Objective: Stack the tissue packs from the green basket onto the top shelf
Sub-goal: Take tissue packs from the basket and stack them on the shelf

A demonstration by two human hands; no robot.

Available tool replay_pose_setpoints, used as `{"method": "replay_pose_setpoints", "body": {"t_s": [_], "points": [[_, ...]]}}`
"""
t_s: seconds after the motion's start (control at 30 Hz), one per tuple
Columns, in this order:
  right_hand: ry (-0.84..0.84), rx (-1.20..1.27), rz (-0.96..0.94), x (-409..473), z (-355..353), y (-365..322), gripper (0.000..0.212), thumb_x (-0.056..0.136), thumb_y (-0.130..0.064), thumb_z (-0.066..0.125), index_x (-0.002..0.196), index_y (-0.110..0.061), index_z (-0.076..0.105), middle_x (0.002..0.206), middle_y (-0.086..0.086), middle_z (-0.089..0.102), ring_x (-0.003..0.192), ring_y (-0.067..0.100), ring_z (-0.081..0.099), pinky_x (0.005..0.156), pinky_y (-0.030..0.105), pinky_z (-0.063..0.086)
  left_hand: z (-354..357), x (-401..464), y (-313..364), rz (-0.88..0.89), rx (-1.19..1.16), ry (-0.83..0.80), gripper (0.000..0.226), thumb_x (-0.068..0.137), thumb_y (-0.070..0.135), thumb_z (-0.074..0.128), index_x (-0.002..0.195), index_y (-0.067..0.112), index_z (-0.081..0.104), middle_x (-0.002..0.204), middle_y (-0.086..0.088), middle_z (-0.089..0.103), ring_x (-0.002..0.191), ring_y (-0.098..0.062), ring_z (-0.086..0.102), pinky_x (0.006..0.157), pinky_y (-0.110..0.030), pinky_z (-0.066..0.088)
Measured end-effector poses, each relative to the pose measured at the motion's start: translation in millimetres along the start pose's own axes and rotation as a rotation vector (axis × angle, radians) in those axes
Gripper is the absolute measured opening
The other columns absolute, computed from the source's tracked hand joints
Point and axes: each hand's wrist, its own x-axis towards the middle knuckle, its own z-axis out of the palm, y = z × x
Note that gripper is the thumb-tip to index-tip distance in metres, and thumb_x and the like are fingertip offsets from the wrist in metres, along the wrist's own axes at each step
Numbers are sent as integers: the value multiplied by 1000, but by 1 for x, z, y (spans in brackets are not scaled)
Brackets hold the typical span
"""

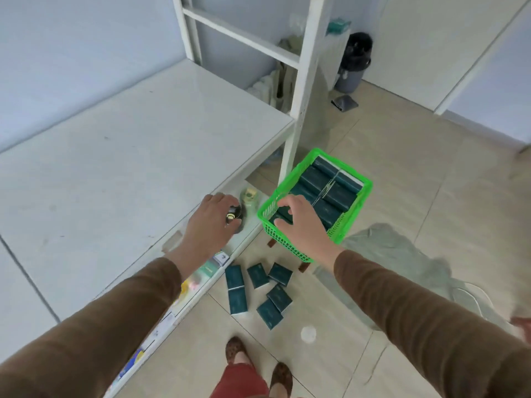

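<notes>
The green basket [342, 163] stands on a low stool beside the shelf and holds several dark teal tissue packs [339, 193] laid in rows. My right hand [301, 222] reaches into the basket's near corner, with fingers and thumb curled around one pack there. My left hand [209, 222] hovers over the front edge of the white top shelf [129, 156], fingers loosely bent and holding nothing. No packs lie on the top shelf. Several more teal packs [237, 288] are scattered on the floor below the basket.
Bottles [248, 196] and small boxes sit on the lower shelf under my left hand. A white shelf post [304, 81] rises behind the basket. A grey cloth [388, 254] and a white lid [308, 334] lie on the tiled floor. A dark bin [355, 64] stands in the far corner.
</notes>
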Motion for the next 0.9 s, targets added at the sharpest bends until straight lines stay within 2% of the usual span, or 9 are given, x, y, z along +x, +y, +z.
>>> {"method": "replay_pose_setpoints", "body": {"t_s": [0.17, 0.3, 0.47, 0.6, 0.73, 0.9], "points": [[-10, 49, 192, 22, -8, 73, 40, 92, -28, 65, 129, -21, 50, 126, -3, 48, 115, 16, 52, 95, 29, 42, 64, 57, 19, 49, -12, -141, 31, 88, 28, 63, 118, 24, 58, 117, 2, 58, 110, -19, 47, 87, -34, 41], [-27, 86, 361, 42, -10, 126, 47, 91, -27, 67, 133, -18, 48, 129, 3, 48, 118, 22, 53, 99, 36, 45, 111, 105, 33, 76, -1, -288, 34, 90, 27, 64, 123, 20, 57, 125, -3, 56, 118, -24, 48, 99, -38, 40], [-35, 84, 489, 84, -26, 201, 54, 91, -25, 66, 139, -13, 45, 134, 8, 48, 125, 25, 48, 105, 34, 38, 160, 171, 52, 86, 38, -414, 41, 92, 27, 62, 131, 19, 53, 132, -3, 52, 125, -24, 46, 101, -40, 41], [-58, 57, 549, 137, -43, 271, 57, 92, -24, 63, 142, -7, 43, 138, 13, 46, 131, 30, 44, 109, 35, 35, 205, 238, 67, 84, 113, -470, 48, 92, 27, 61, 137, 16, 48, 135, -5, 50, 127, -27, 45, 103, -41, 41], [-124, -34, 565, 190, -49, 339, 57, 98, -29, 57, 146, -4, 39, 140, 17, 45, 131, 33, 43, 109, 38, 35, 262, 308, 77, -13, 185, -508, 48, 93, 24, 58, 139, 17, 46, 138, -3, 47, 129, -25, 42, 101, -41, 41], [-241, -240, 484, 232, -28, 397, 44, 99, -20, 50, 139, -5, 41, 136, 16, 46, 124, 32, 46, 103, 38, 39, 331, 383, 81, -10, 307, -547, 48, 86, 7, 58, 133, 13, 47, 136, -5, 47, 124, -29, 46, 94, -46, 47]]}}
